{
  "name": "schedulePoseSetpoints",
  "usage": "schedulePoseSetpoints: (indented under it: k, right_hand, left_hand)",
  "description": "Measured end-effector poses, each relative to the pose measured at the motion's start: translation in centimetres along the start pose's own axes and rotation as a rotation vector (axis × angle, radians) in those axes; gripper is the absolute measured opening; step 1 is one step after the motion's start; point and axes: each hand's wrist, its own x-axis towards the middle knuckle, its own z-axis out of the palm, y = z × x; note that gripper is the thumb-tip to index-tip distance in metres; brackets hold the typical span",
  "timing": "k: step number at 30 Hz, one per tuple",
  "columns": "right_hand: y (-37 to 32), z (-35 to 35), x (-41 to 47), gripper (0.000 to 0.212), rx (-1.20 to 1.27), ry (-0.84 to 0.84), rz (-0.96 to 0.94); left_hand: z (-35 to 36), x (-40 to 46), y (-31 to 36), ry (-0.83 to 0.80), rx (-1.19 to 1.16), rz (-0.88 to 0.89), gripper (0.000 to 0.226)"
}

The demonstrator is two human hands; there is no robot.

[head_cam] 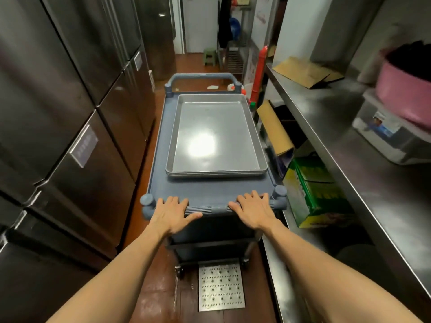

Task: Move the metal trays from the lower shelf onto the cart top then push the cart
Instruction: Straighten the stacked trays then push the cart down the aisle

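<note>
A stack of metal trays [215, 136] lies on the top of a blue-grey cart [161, 178], toward its far right side. The cart's near handle [210, 209] runs across in front of me. My left hand [172, 212] rests on the handle's left part with fingers curled over it. My right hand [253, 209] lies over the handle's right part in the same way. The cart's lower shelves [210, 243] are dark, and what they hold is hidden.
Tall steel fridge doors [70, 136] line the left of the narrow aisle. A steel counter [349, 148] with boxes and a pink tub [405, 94] runs along the right, cartons [312, 190] beneath it. A floor drain grate [221, 287] lies under me. A green stool [210, 55] stands far ahead.
</note>
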Motion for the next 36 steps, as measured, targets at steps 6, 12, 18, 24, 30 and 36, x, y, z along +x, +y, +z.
schedulePoseSetpoints:
  k: [6,12,18,24,30,36]
  right_hand:
    - [1.1,-1.0,12.0,0.068,0.013,-0.005,0.027]
    - [2.1,-2.0,23.5,0.069,0.017,0.007,0.033]
    - [3.4,-3.7,36.0,0.064,0.052,-0.033,0.024]
    - [5.5,-4.8,48.1,0.065,0.053,-0.074,0.044]
    - [7.9,-5.3,59.6,0.063,0.036,-0.070,0.072]
    - [10.9,-6.4,68.8,0.061,0.054,-0.059,0.099]
  left_hand:
    - [-1.5,11.5,-4.7,-0.014,0.007,0.010,0.092]
    - [-3.1,22.4,-9.3,-0.039,0.025,0.020,0.084]
    - [-5.7,34.0,-13.6,-0.079,0.036,0.008,0.079]
    - [-7.2,45.7,-17.2,0.000,0.024,0.036,0.101]
    - [-8.2,57.5,-20.8,0.015,0.054,0.080,0.112]
    - [-9.6,67.8,-23.0,-0.001,0.035,0.100,0.103]
